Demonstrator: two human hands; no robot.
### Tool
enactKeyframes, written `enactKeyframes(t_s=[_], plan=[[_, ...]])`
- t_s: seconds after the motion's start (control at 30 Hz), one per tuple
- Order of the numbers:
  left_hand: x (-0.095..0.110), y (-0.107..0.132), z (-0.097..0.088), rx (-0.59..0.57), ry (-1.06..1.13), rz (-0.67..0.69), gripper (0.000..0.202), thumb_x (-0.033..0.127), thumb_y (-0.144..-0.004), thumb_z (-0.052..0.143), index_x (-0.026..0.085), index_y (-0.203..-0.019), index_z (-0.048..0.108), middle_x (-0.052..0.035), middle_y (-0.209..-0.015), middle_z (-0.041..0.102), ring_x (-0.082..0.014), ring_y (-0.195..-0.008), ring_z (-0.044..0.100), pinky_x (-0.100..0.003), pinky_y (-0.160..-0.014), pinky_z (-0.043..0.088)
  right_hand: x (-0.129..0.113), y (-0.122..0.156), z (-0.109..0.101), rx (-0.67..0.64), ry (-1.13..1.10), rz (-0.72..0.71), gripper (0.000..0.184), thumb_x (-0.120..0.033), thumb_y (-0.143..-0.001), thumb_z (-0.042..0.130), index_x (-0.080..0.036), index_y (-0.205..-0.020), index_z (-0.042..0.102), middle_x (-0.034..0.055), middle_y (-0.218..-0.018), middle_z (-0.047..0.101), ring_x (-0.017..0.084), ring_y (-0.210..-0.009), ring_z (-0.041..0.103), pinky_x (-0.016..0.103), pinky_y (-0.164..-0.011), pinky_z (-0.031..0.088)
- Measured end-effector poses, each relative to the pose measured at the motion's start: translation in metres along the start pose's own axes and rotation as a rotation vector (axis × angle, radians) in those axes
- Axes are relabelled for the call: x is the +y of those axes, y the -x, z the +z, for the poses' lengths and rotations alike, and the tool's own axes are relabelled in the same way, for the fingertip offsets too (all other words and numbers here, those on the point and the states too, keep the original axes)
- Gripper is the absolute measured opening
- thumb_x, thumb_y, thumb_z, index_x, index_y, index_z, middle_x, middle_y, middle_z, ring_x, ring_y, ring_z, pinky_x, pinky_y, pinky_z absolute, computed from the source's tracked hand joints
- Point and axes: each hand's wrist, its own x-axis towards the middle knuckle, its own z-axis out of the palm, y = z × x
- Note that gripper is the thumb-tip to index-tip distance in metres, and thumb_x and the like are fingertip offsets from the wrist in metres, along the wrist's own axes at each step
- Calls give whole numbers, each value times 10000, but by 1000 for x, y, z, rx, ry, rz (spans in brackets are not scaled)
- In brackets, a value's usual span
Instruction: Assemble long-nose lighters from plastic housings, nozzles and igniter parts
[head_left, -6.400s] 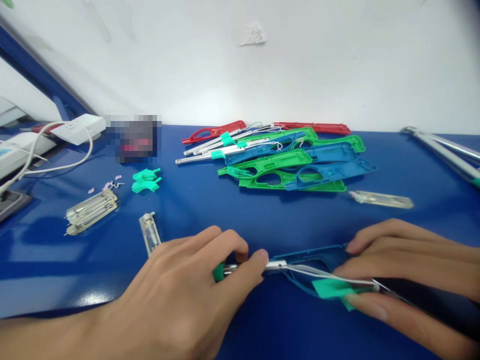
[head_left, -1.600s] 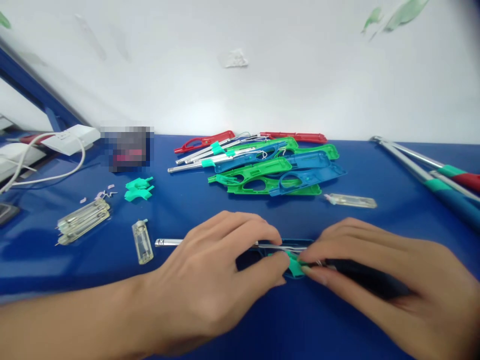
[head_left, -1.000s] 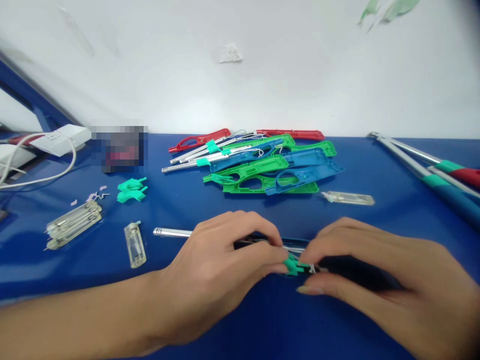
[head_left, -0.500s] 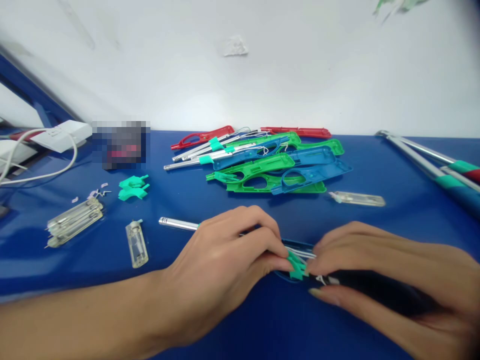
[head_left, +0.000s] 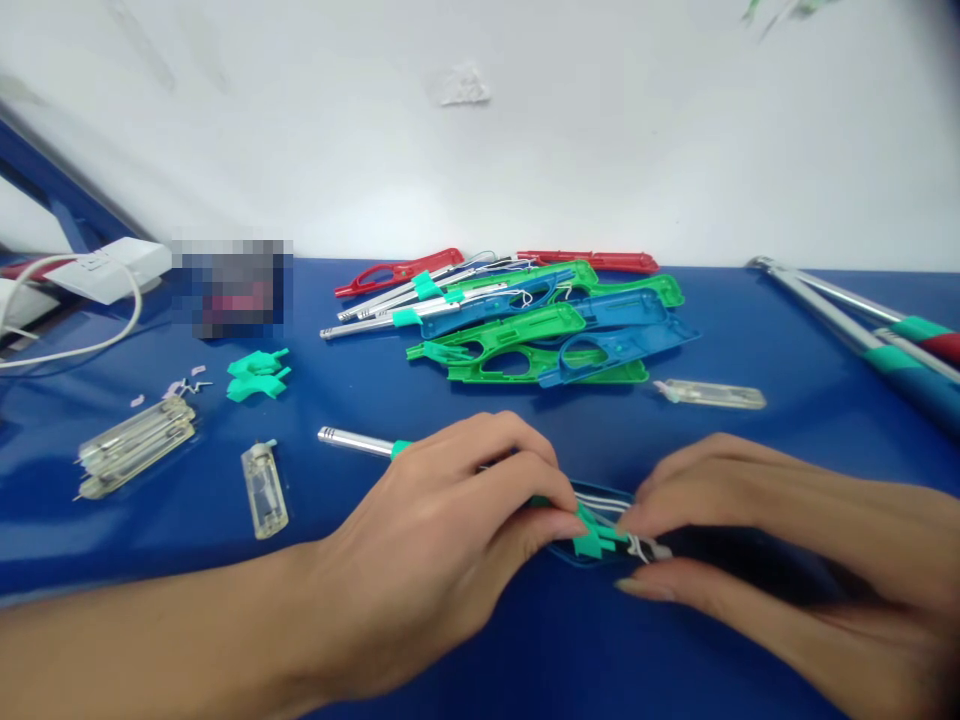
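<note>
A half-built utility lighter with a metal barrel point(head_left: 355, 441) lies across the table in front of me, its blue handle shell point(head_left: 581, 556) partly under my fingers. My left hand point(head_left: 442, 530) is closed over it, the thumb and fingertips pressing a green trigger point(head_left: 592, 540) in the shell. White wires run beside the trigger. At the handle end, my right hand point(head_left: 757, 530) has thumb and fingers around a small dark igniter point(head_left: 651, 548) with white wire looped on it. The palms hide most of the shell.
Behind lie piled green, blue and red handle shells point(head_left: 517, 340) with metal barrels. Clear fuel tanks point(head_left: 139, 450) sit left, near loose green triggers point(head_left: 257, 375); another clear tank point(head_left: 712, 394) is right. Finished-looking lighters point(head_left: 832, 310) rest far right. A white cable point(head_left: 135, 300) loops at left.
The right fingers have shifted slightly, and more of the igniter and its white wire shows beside the trigger. The left hand stays on the lighter. The whole view has shifted a little.
</note>
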Motion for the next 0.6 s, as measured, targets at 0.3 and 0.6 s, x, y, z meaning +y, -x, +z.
enactKeyframes(t_s=[0.3, 0.6], plan=[[4, 0, -1, 2, 52, -31, 68, 143, -1158, 711, 166, -1113, 756, -24, -1153, 793, -134, -1119, 782, -197, -1027, 607, -3, -3, 2, 28, -15, -16, 114, -518, -1093, 832, -434, -1138, 770, -110, -965, 829, 138, -856, 829, 224, -794, 677], [6, -2, -3, -1, 92, -107, 103, 155, -1151, 697, 203, -1074, 745, 0, -1117, 787, -134, -1122, 779, -228, -1033, 617, -9, -1, 5, 66, -53, 44, 171, -572, -1049, 873, -432, -1062, 777, -113, -933, 814, 120, -789, 807, 186, -759, 659]])
